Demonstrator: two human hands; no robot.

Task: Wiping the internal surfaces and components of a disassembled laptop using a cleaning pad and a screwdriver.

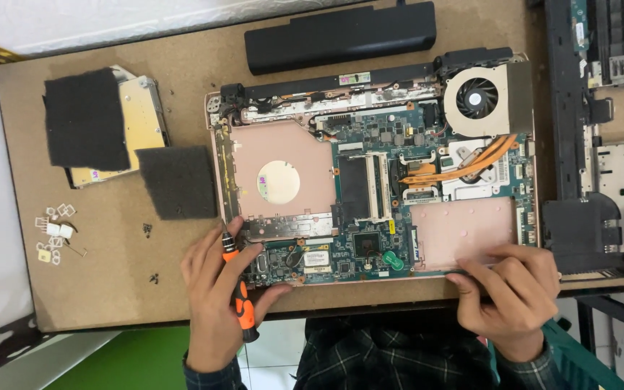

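An opened pink laptop base (283,155) lies on the brown table (182,87), its green motherboard (399,144), copper heat pipes (464,167) and fan (479,99) exposed. My left hand (214,296) grips an orange and black screwdriver (238,297), its tip at the laptop's near left corner. My right hand (510,292) pinches the laptop's near right edge.
A long black battery (341,35) lies at the far edge. Two dark foam pads (84,119) (178,182) and a metal drive (142,119) sit left. Small white clips (55,231) and loose screws (147,230) lie near left. Black laptop casing parts (601,130) fill the right side.
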